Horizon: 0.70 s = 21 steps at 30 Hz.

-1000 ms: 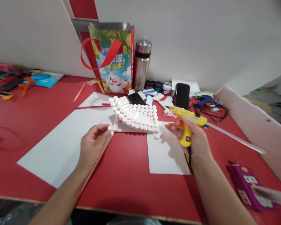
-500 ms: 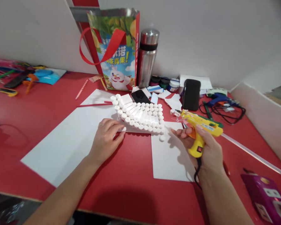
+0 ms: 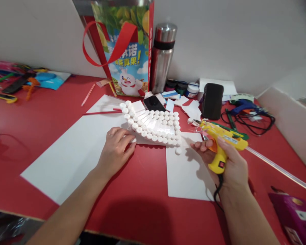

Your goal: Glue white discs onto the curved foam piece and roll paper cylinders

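Note:
My right hand (image 3: pixel 228 160) grips a yellow hot glue gun (image 3: pixel 223 136), its nozzle pointing left and a clear glue stick (image 3: pixel 277 166) sticking out behind. In the middle stands a curved white piece (image 3: pixel 159 127) edged with rows of small white discs. My left hand (image 3: pixel 118 148) rests at its lower left, fingers pinched around a small white disc (image 3: pixel 134 140). One loose white disc (image 3: pixel 178 150) lies at the piece's lower right corner. White sheets (image 3: pixel 66 160) lie under and beside the piece.
Behind stand a printed bag (image 3: pixel 127 58) with a red handle, a steel flask (image 3: pixel 164 58), paint jars (image 3: pixel 192 90) and a black upright object (image 3: pixel 212 101). Paper scraps and a dark phone-like object (image 3: pixel 153 103) lie in front. Cables (image 3: pixel 255 119) and a purple box (image 3: pixel 294 214) are right.
The view has shifted slightly. My right hand and the glue gun sit a little farther right and lower in view. My left hand keeps its pinch beside the white piece.

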Each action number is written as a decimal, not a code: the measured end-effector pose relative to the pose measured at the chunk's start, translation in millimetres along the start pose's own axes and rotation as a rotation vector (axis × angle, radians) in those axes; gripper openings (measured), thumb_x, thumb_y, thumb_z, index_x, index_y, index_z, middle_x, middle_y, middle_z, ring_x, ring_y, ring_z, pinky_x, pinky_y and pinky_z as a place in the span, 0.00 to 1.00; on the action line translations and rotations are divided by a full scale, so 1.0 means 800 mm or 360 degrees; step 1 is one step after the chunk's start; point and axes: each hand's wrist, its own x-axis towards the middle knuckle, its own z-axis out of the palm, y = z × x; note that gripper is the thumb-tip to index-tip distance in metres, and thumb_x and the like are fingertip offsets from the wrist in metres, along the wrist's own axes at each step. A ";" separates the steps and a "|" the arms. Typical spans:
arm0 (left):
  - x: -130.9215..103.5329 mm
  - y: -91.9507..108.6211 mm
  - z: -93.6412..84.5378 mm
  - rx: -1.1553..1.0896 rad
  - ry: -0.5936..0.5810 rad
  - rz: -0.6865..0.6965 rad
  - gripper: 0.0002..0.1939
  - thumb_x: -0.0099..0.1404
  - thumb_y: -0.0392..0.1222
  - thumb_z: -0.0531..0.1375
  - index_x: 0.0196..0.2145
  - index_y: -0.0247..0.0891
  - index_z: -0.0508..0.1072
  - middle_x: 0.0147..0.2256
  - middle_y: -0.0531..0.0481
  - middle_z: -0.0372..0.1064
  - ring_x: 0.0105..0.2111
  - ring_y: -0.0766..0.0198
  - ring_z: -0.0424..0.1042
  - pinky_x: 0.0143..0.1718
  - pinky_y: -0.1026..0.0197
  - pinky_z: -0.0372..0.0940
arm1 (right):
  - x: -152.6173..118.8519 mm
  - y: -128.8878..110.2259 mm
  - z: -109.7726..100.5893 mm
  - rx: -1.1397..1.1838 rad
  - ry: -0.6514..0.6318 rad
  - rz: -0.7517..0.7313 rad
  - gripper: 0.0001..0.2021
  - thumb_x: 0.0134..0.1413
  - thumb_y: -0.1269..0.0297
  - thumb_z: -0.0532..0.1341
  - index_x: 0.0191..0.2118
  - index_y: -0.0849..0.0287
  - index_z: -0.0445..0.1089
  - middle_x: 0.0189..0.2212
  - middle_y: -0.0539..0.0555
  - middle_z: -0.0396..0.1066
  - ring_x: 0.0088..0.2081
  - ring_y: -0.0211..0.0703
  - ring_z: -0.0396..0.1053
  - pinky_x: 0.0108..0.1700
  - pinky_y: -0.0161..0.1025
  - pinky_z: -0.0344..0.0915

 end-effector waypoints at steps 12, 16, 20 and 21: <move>0.002 -0.001 -0.001 0.0050 -0.0067 -0.0017 0.04 0.70 0.35 0.59 0.40 0.36 0.75 0.42 0.41 0.71 0.45 0.51 0.65 0.52 0.43 0.61 | 0.000 -0.001 -0.002 0.0001 0.0014 0.0120 0.14 0.53 0.54 0.68 0.24 0.59 0.76 0.24 0.53 0.70 0.34 0.46 0.74 0.49 0.44 0.73; 0.000 -0.003 0.000 0.0015 -0.0080 -0.0072 0.06 0.70 0.39 0.62 0.42 0.36 0.76 0.42 0.40 0.71 0.46 0.50 0.66 0.51 0.43 0.62 | 0.001 0.000 -0.004 0.0021 0.0005 0.0118 0.14 0.54 0.55 0.67 0.24 0.60 0.77 0.24 0.53 0.70 0.34 0.45 0.74 0.47 0.43 0.74; -0.003 -0.005 0.001 -0.0002 -0.0033 -0.0116 0.11 0.68 0.43 0.64 0.45 0.34 0.77 0.43 0.39 0.70 0.47 0.48 0.67 0.52 0.42 0.63 | 0.003 0.001 -0.005 0.0041 0.0023 0.0120 0.14 0.53 0.56 0.67 0.24 0.60 0.77 0.24 0.53 0.70 0.34 0.45 0.74 0.46 0.42 0.74; -0.003 -0.006 0.001 -0.0011 -0.0032 -0.0125 0.11 0.68 0.42 0.64 0.45 0.34 0.77 0.44 0.39 0.70 0.47 0.48 0.67 0.52 0.42 0.63 | 0.003 0.001 -0.005 0.0037 0.0023 0.0126 0.14 0.52 0.55 0.68 0.24 0.60 0.77 0.24 0.53 0.70 0.34 0.45 0.74 0.47 0.43 0.74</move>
